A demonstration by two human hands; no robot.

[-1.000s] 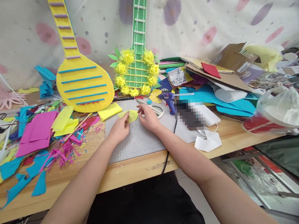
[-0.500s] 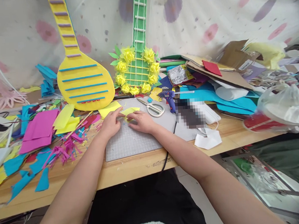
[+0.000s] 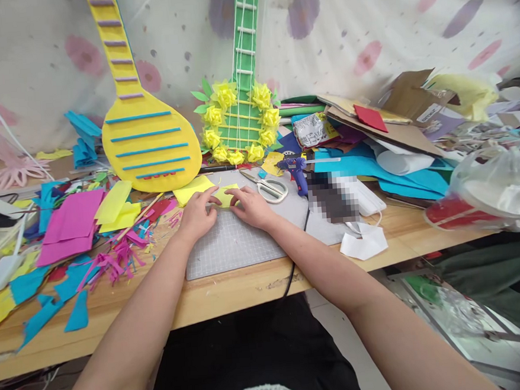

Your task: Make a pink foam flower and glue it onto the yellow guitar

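Observation:
A small piece of yellow crepe paper (image 3: 225, 195) lies between my hands, over the grey cutting mat (image 3: 232, 250). My left hand (image 3: 199, 214) pinches its left edge, thumb and forefinger curled together. At the opposite edge, my right hand (image 3: 252, 207) has its fingertips closed on the same piece. Behind my left hand rests a larger yellow sheet (image 3: 191, 189). White-handled scissors (image 3: 272, 189) lie just beyond my right hand, beside a blue glue gun (image 3: 297, 171).
A yellow lute-shaped craft (image 3: 149, 142) and a green one with yellow paper flowers (image 3: 242, 116) lean at the back. Coloured paper scraps (image 3: 107, 268) cover the left; cardboard, blue sheets (image 3: 401, 176) and a bagged bucket (image 3: 478, 194) fill the right. A black cord (image 3: 290, 276) crosses the front edge.
My fingers have gone from lying flatter over the yellow paper to curling at its two edges, so more of it shows. The view has shifted slightly.

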